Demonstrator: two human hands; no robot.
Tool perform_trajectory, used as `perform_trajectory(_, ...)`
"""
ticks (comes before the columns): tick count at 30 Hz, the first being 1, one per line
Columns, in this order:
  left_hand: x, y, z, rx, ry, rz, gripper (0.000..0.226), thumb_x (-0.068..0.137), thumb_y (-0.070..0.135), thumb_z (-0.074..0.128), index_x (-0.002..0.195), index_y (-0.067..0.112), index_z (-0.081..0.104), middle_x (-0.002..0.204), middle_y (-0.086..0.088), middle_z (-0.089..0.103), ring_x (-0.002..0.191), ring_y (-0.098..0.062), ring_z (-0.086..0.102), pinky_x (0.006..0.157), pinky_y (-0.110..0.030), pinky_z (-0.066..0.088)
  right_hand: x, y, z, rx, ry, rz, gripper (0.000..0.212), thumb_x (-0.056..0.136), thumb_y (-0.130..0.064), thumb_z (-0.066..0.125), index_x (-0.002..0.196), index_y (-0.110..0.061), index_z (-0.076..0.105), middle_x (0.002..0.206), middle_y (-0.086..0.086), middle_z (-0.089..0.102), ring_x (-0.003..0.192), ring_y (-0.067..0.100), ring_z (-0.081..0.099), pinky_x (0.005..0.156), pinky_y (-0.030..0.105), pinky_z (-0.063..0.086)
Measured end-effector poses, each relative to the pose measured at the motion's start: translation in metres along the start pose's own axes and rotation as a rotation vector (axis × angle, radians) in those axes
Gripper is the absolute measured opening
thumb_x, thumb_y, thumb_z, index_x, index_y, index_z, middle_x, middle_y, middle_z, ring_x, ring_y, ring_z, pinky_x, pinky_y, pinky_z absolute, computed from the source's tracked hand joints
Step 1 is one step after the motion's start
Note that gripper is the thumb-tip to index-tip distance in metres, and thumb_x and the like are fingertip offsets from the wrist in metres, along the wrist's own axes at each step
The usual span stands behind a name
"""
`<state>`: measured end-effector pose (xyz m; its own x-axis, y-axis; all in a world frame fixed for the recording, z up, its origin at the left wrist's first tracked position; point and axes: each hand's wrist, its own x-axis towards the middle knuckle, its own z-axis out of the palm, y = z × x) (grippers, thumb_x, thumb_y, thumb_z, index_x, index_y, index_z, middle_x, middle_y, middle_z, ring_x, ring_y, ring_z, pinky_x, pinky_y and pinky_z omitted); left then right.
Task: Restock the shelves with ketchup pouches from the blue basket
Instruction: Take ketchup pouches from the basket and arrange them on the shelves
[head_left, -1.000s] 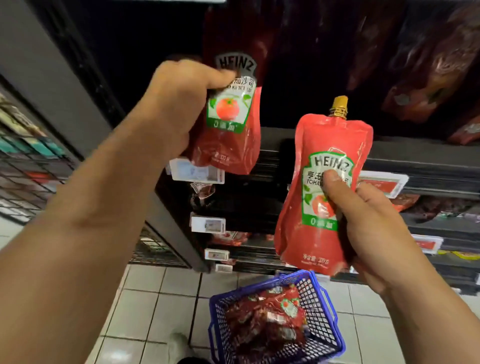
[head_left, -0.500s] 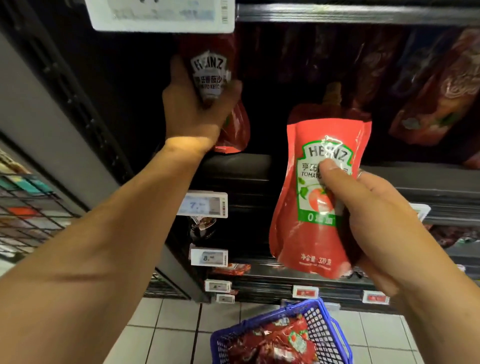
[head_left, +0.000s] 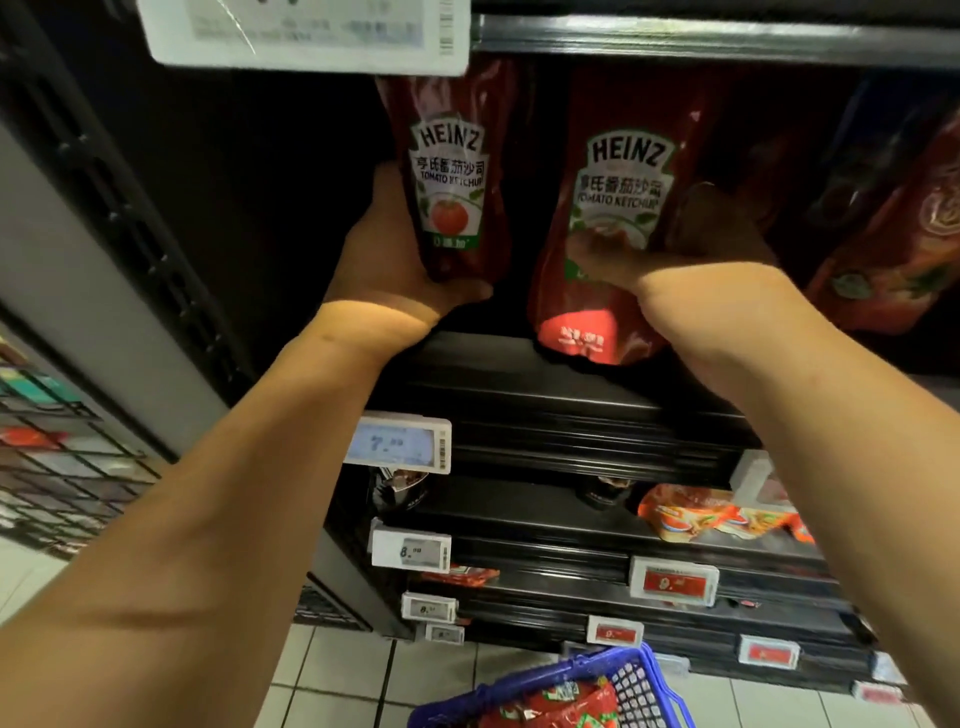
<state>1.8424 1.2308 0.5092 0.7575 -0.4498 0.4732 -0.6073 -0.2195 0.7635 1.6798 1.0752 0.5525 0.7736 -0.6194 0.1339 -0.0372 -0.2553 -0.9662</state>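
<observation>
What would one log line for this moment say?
left hand: holds left pouch | right hand: holds right pouch | both at shelf | basket: more pouches

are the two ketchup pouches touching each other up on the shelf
Apart. The head view shows a dark gap between the left pouch and the right pouch, all the way down.

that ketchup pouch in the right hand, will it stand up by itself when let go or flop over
The right-hand pouch is probably floppy: its film looks creased around the right hand. Its glossy film may be slippery. Its bottom edge looks wide but hangs at the shelf lip, so it may tip forward once the grip opens.
</observation>
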Motion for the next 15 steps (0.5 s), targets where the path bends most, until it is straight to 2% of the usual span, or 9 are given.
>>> perform_trajectory(2,0.005,-0.007,0.001,0.047,0.002,-0.004,0.098,0.066,0.019,0.094,0.144,0.015,0.035,0.124,0.014,0.054,0.119,-0.003,0.052,0.091,-0.004,0.039,0.021,0.004,0.008,-0.083,-0.001,-0.105,0.048,0.081,-0.024,0.083,0.123,-0.013,0.062,0.110,-0.002,0.074,0.099,0.012,0.072,0.086,0.034,0.060)
perform_trajectory(5,0.011,-0.018,0.001,0.057,-0.011,-0.026,0.093,0.072,0.016,0.090,0.146,0.014,0.034,0.123,0.015,0.051,0.120,-0.002,0.047,0.085,0.006,0.032,0.046,0.010,0.017,-0.161,0.004,-0.177,0.038,0.085,-0.029,0.080,0.113,-0.020,0.056,0.104,-0.013,0.069,0.097,0.002,0.067,0.079,0.015,0.055)
perform_trajectory(7,0.015,-0.020,-0.001,0.075,-0.042,-0.062,0.090,0.074,0.019,0.088,0.146,0.018,0.034,0.122,0.019,0.050,0.117,0.002,0.045,0.075,0.012,0.029,0.058,0.015,0.022,-0.145,-0.019,-0.195,0.033,0.088,-0.029,0.077,0.110,-0.027,0.052,0.102,-0.016,0.066,0.098,0.000,0.065,0.081,0.015,0.053)
perform_trajectory(10,0.017,-0.020,-0.005,0.084,-0.103,-0.113,0.088,0.077,0.023,0.087,0.146,0.024,0.032,0.124,0.021,0.049,0.117,0.003,0.044,0.077,0.005,0.029,0.069,0.026,0.027,-0.117,-0.012,-0.207,0.032,0.091,-0.032,0.074,0.116,-0.026,0.055,0.104,-0.018,0.065,0.095,-0.008,0.062,0.082,0.011,0.051)
perform_trajectory(12,0.017,-0.016,-0.006,0.090,-0.124,-0.143,0.088,0.077,0.025,0.086,0.146,0.024,0.031,0.130,0.019,0.050,0.120,0.001,0.045,0.082,-0.003,0.031,0.067,0.031,0.029,-0.132,-0.001,-0.204,0.046,0.092,-0.037,0.072,0.130,-0.019,0.054,0.113,-0.015,0.065,0.099,-0.008,0.061,0.084,0.008,0.050)
perform_trajectory(13,0.015,-0.011,-0.006,0.083,-0.101,-0.151,0.091,0.075,0.026,0.087,0.145,0.024,0.031,0.135,0.015,0.049,0.122,-0.001,0.046,0.086,-0.006,0.035,0.064,0.034,0.029,-0.129,0.027,-0.213,0.053,0.091,-0.037,0.073,0.134,-0.017,0.051,0.116,-0.014,0.065,0.101,-0.007,0.062,0.085,0.008,0.051)
perform_trajectory(15,0.010,0.001,0.000,0.071,0.047,-0.127,0.106,0.064,0.029,0.093,0.148,0.022,0.028,0.145,0.002,0.045,0.130,-0.007,0.045,0.104,-0.017,0.042,0.060,0.039,0.027,-0.074,0.103,-0.246,0.062,0.088,-0.034,0.077,0.137,-0.016,0.044,0.120,-0.012,0.066,0.105,-0.006,0.063,0.088,0.010,0.052)
